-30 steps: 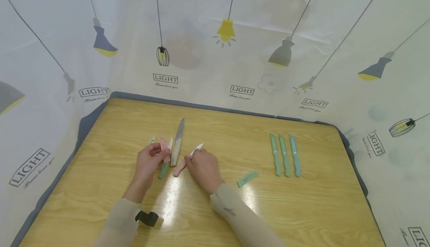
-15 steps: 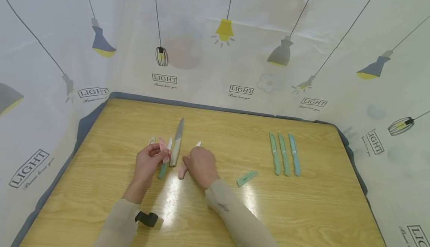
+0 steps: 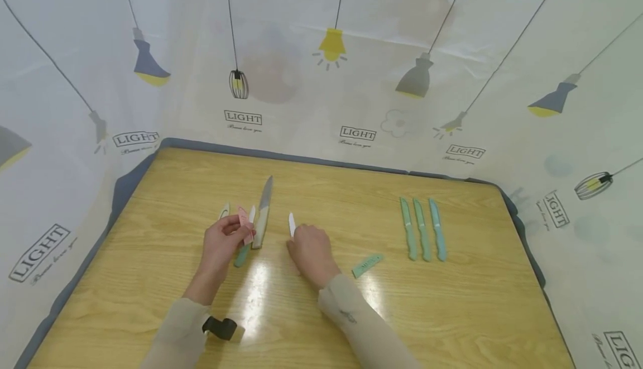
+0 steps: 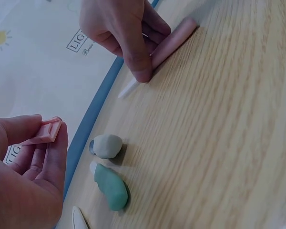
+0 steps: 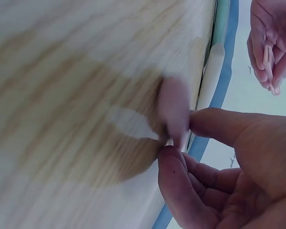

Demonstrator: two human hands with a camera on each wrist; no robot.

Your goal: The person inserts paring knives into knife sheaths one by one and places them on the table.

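Observation:
My left hand [image 3: 216, 249] holds up a pink blade sheath [image 4: 45, 132] between thumb and fingers, its open end showing in the left wrist view. With thumb and fingertips, my right hand [image 3: 312, 253] pinches a small pink-handled paring knife [image 4: 174, 44] low over the table. Its white blade [image 3: 291, 225] points away from me in the head view, while the handle is hidden under the hand there. Beside the left hand lie a green-handled paring knife [image 4: 112, 188] and a larger cream-handled knife [image 3: 261, 228] with a grey blade.
On the right, two green knives [image 3: 408, 229] and a blue knife [image 3: 437, 229] lie in a row. A green blade sheath [image 3: 367, 266] rests nearer the right forearm. Behind the left hand, a cream piece [image 3: 225, 210] is partly hidden. Printed sheeting hangs around the wooden table [image 3: 452, 313].
My right hand has turned the pink knife from slanting right to pointing away and slightly left, then shifted a little right. The left hand with the pink sheath stays in place.

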